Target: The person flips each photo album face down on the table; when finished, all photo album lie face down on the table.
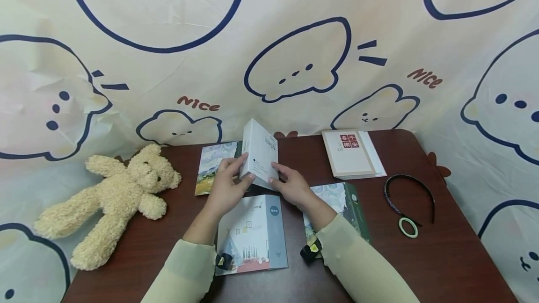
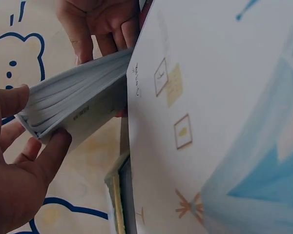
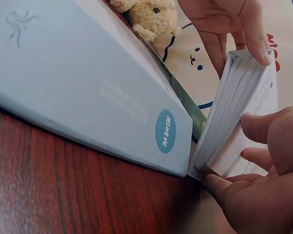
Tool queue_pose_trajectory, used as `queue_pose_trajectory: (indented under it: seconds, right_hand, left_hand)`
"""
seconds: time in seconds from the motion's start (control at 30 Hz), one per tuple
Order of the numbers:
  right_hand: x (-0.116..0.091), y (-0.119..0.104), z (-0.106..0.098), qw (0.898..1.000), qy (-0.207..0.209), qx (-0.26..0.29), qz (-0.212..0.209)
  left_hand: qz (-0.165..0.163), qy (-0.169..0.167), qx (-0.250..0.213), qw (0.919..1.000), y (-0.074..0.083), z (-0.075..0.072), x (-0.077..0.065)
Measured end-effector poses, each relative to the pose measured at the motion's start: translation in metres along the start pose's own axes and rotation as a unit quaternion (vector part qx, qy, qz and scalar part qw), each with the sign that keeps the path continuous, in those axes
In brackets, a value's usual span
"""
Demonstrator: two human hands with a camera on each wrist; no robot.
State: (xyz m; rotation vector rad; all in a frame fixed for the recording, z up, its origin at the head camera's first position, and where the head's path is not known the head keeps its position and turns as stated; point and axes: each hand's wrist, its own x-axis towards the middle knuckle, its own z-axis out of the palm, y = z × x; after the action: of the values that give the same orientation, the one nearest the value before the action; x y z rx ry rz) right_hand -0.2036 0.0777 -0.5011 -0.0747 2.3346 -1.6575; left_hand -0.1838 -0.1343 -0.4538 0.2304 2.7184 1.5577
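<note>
A thick white book [image 1: 258,155] with small dark print is held up and tilted above the table's back part. My left hand [image 1: 227,186] grips its left edge, thumb on one cover and fingers on the other. On the right, my right hand [image 1: 294,188] holds its other edge between thumb and fingers. Its stacked page edges show in the left wrist view, between the left hand [image 2: 19,170] and the right hand. Just below both hands lies a white book with a blue-grey spine [image 1: 248,233], flat on the table.
A landscape-covered book [image 1: 206,162] lies behind the left hand. Another, green-spined [image 1: 358,214], is partly under the right forearm. At the back right lies a white book with red squares [image 1: 343,155]. Nearby are a black headband [image 1: 389,195], a pale green ring [image 1: 407,227] and a teddy bear [image 1: 120,195].
</note>
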Motion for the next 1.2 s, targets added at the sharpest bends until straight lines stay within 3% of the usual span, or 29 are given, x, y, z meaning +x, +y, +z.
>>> queue_pose_trajectory:
  seconds: [0.23,0.7,1.2]
  right_hand:
    - [0.001,0.000,0.001,0.999,-0.023,0.030,0.000]
    - [-0.003,-0.009,0.001,0.999,-0.034,0.008,-0.015]
    - [-0.010,-0.030,-0.013,0.995,-0.038,0.072,-0.050]
  left_hand:
    - [0.002,0.004,0.004,1.0000,0.007,-0.002,-0.001]
    - [0.029,0.008,0.054,0.9981,0.018,-0.003,-0.002]
    - [0.025,0.009,0.036,0.9990,0.024,0.006,-0.001]
